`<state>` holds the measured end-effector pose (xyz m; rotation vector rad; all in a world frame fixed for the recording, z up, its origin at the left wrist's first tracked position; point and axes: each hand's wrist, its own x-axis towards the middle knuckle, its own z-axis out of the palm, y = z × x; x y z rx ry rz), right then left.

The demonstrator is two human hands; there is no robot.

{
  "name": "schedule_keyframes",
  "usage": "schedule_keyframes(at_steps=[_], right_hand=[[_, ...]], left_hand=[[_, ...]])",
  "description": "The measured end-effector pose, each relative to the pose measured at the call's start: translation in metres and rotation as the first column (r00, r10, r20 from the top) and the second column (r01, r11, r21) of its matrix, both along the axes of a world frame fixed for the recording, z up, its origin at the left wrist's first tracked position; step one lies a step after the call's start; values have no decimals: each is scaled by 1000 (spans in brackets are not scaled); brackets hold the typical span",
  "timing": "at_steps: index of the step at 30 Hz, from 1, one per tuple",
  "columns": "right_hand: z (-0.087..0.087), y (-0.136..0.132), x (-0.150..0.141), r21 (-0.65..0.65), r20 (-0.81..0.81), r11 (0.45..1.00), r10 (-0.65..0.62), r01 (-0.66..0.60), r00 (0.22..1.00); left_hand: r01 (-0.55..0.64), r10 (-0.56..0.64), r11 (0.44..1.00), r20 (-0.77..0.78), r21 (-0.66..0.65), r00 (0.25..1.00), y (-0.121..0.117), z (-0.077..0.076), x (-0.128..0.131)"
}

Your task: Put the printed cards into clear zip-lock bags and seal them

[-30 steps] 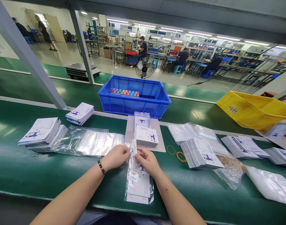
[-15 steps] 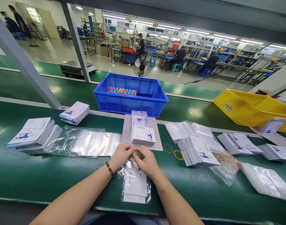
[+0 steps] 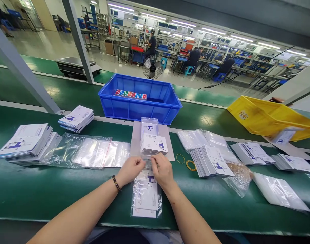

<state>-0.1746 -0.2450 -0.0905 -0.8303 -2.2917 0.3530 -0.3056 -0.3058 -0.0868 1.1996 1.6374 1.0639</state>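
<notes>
A clear zip bag (image 3: 146, 198) lies upright in front of me, with white printed booklets inside. My left hand (image 3: 133, 168) pinches the bag's top edge at its left corner. At the right corner of that edge, my right hand (image 3: 162, 170) is closed on the plastic too. The bag's mouth is stretched between the two hands. Just beyond them, a stack of booklets (image 3: 154, 145) rests on a grey cardboard sheet (image 3: 170, 149), overlapping a filled zip bag (image 3: 149, 126). Empty zip bags (image 3: 92, 153) lie to the left of my left hand.
A blue bin (image 3: 141, 108) stands behind the cardboard, a yellow bin (image 3: 269, 117) at far right. Booklet stacks (image 3: 25, 142) sit at left, and a fanned stack (image 3: 211, 162) at right beside rubber bands (image 3: 191, 165). Plastic bag packs (image 3: 279, 191) lie further right. A metal post (image 3: 77, 40) rises at left.
My hands have moved apart along the bag's top edge, from close together at its middle to opposite corners. The view has shifted slightly.
</notes>
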Motion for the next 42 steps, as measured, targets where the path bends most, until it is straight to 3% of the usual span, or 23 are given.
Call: schedule_keyframes(at_steps=[5,8,10,12,15,18,20,22,25,27,29,31,35,38,42], right_hand=[[5,-3,3,-28,86,976,220,-218,972],[7,2,6,-185,39,942,290,-278,956],[11,7,11,-307,-11,897,330,-318,944],[17,11,16,-420,-11,837,380,-349,925],[25,15,23,-500,-2,793,400,-347,917],[23,18,25,-365,-107,881,281,-300,954],[16,22,24,-233,-176,960,114,-154,978],[6,28,23,-219,-186,975,-79,37,979],[-6,39,23,-461,-163,875,-244,145,956],[-10,44,23,-632,-228,770,-287,83,930],[-10,46,23,-722,-341,692,-353,-2,871],[-7,46,23,-738,-457,673,-451,-45,767],[2,44,23,-693,-615,718,-541,-67,573],[7,43,25,-706,-617,695,-511,-134,599],[11,41,28,-733,-546,652,-395,-193,738]], left_hand=[[-70,75,996,74,-60,994,1,7,-14],[-41,67,983,-145,179,987,-3,16,-18],[128,-13,940,-341,315,940,-6,21,-21],[302,-161,921,-463,248,872,-7,24,-23],[318,-252,946,-475,62,843,-8,28,-28],[296,-274,955,-391,-4,879,-7,29,-31],[307,-295,951,-340,-19,893,-7,28,-32],[307,-302,951,-297,-32,906,-7,26,-32],[302,-302,953,-228,-35,926,-7,23,-32],[301,-301,953,-199,-30,933,-7,22,-32],[302,-304,953,-182,-39,935,-7,21,-30],[308,-312,950,-174,-49,934,-7,20,-28],[340,-342,940,-171,-37,924,-6,19,-24],[348,-346,937,-157,-15,925,-5,19,-22],[291,-287,957,-104,23,952,-4,16,-22]])
